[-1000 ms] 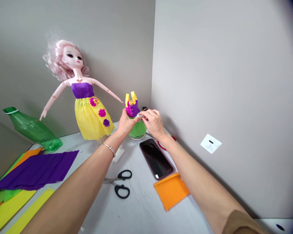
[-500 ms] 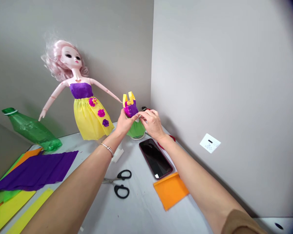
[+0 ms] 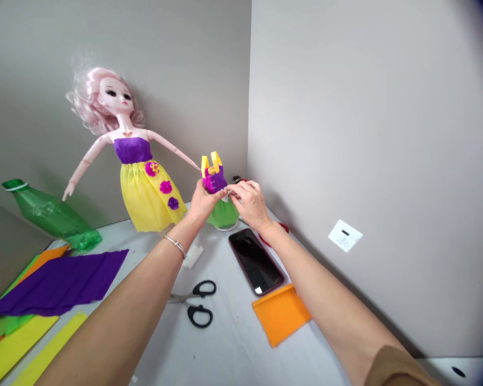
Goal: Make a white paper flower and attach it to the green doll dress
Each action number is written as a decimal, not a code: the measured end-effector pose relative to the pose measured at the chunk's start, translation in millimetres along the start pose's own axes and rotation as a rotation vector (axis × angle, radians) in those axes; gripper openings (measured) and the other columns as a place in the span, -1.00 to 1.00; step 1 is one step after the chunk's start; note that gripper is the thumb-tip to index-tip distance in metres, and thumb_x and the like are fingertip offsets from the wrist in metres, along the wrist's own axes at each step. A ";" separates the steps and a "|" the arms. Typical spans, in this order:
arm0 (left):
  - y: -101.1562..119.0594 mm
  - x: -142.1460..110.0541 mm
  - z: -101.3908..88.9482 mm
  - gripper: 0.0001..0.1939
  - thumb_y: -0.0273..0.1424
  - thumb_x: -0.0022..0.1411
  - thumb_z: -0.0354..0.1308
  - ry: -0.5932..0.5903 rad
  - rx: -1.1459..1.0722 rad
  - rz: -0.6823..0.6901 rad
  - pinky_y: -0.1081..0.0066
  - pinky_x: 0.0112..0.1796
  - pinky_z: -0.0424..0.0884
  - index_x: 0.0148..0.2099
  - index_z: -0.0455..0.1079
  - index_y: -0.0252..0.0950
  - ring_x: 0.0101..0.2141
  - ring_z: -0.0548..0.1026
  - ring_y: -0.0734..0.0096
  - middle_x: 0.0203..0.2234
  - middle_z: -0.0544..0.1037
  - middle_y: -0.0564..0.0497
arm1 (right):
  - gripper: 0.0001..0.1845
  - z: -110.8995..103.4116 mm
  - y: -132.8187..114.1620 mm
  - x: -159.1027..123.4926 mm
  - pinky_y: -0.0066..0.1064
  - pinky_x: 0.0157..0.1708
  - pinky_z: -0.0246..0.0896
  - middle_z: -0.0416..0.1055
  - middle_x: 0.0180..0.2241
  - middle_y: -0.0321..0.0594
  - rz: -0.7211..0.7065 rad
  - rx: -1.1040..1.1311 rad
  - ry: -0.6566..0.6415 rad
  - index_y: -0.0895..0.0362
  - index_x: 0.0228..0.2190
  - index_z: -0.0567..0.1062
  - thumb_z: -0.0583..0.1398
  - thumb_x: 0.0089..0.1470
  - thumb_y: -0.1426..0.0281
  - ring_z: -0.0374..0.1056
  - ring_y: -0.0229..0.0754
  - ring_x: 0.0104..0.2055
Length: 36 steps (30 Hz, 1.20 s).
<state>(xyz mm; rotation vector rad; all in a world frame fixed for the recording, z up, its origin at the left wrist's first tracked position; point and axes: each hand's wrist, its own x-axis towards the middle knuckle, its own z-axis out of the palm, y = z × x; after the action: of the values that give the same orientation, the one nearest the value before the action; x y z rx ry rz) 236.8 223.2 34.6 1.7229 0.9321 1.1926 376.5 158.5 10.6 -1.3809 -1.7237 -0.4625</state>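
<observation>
A small doll-sized dress [image 3: 216,179] stands upright near the wall corner, with yellow straps, a purple and magenta top and a green skirt. My left hand [image 3: 203,201] grips its left side at the waist, thumb across the front. My right hand [image 3: 250,202] pinches a small white piece [image 3: 226,197], perhaps tape or tissue, against the waist. The fingertips of both hands nearly meet there. A large pink-haired doll [image 3: 132,147] in a purple top and yellow skirt leans on the wall to the left.
Black-handled scissors [image 3: 197,303], a phone [image 3: 256,261] and a folded orange sheet [image 3: 280,315] lie on the table. Behind my right wrist is a red-handled tool [image 3: 284,227]. A green bottle [image 3: 52,217] leans at left, behind purple crepe paper [image 3: 64,281] and yellow sheets [image 3: 22,343].
The whole view has shifted very slightly. Both hands keep their hold at the dress's waist, with hardly any finger movement.
</observation>
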 end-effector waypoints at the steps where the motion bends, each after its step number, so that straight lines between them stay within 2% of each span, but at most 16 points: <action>1: 0.3 -0.9 -0.4 -0.46 -0.26 -0.09 0.40 -0.010 -0.003 0.010 0.22 -0.13 0.39 -0.09 0.30 -0.30 -0.18 0.48 0.16 -0.25 0.51 -0.05 | -0.77 0.1 0.1 -0.1 -0.20 0.02 0.05 0.49 -0.24 -0.18 -0.001 0.003 -0.001 0.06 -0.16 0.51 0.11 0.20 0.50 0.31 -0.07 -0.18; 8: 2.2 -9.5 -1.5 -0.32 -0.36 -0.11 0.42 -0.056 0.019 0.144 0.26 -0.04 0.37 0.04 0.21 -0.28 -0.06 0.46 0.16 -0.09 0.48 -0.08 | -0.72 1.2 -0.2 -0.8 -0.19 0.05 0.04 0.49 -0.21 -0.17 -0.014 0.013 -0.011 0.07 -0.13 0.50 0.10 0.17 0.54 0.32 -0.07 -0.16; 15: -7.7 -10.7 -1.4 -0.40 -0.42 -0.11 0.39 0.026 0.159 0.210 0.20 -0.07 0.36 -0.03 0.20 -0.25 -0.12 0.46 0.14 -0.19 0.47 -0.03 | -0.68 2.9 -0.2 -1.0 -0.18 0.05 0.05 0.49 -0.19 -0.17 -0.025 0.012 -0.009 0.07 -0.11 0.49 0.10 0.15 0.57 0.32 -0.06 -0.16; 22: -14.2 -11.9 4.9 -0.43 -0.46 -0.02 0.31 0.088 0.261 0.261 0.16 -0.07 0.36 0.02 0.17 -0.25 -0.13 0.47 0.12 -0.18 0.47 -0.07 | -0.67 3.4 0.6 -1.3 -0.19 0.06 0.04 0.49 -0.20 -0.17 -0.023 0.006 -0.004 0.09 -0.10 0.49 0.08 0.15 0.58 0.31 -0.06 -0.16; 31: -15.3 -18.9 6.7 -0.41 -0.40 0.02 0.31 0.136 0.388 0.324 -0.02 0.15 0.06 0.08 0.17 -0.26 0.10 0.31 -0.06 0.01 0.41 -0.20 | -0.64 3.3 -1.1 -1.6 -0.19 0.07 0.03 0.48 -0.22 -0.15 0.001 0.021 -0.022 0.10 -0.06 0.46 0.06 0.16 0.57 0.31 -0.05 -0.12; 36: -15.3 -17.7 7.9 -0.43 -0.45 0.02 0.28 0.139 0.422 0.318 -0.06 0.18 -0.02 0.08 0.18 -0.28 0.07 0.33 -0.08 -0.06 0.46 -0.18 | -0.61 2.3 -2.7 -2.2 -0.17 0.09 0.02 0.47 -0.24 -0.16 0.016 0.049 -0.035 0.08 -0.03 0.44 0.06 0.15 0.58 0.31 -0.04 -0.11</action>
<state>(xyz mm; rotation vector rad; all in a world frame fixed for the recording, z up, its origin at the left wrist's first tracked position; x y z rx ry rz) 237.7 211.6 12.8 2.2093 1.0786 1.4077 373.1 158.0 8.1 -1.3737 -1.7400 -0.3867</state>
